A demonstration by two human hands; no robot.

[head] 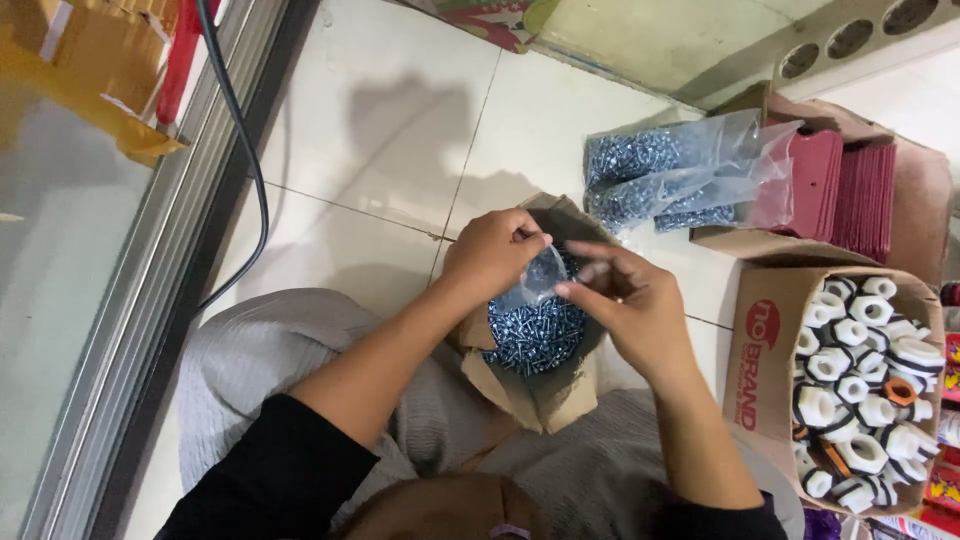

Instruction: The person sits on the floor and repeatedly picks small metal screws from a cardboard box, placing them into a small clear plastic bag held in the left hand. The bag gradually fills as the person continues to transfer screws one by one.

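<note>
Both my hands hold a small clear plastic bag (540, 277) above an open cardboard box (540, 395) full of small silvery screws (530, 335). My left hand (490, 255) pinches the bag's top left edge. My right hand (625, 300) grips its right edge with thumb and fingers. The box rests between my knees on my grey-clad lap. The bag looks empty or almost so; its contents are hard to make out.
A large clear bag of screws (665, 175) lies on the tiled floor beyond. A box of red cards (850, 190) stands at right, and a box of white plastic fittings (860, 385) nearer. A black cable (250, 150) runs along a metal door track at left.
</note>
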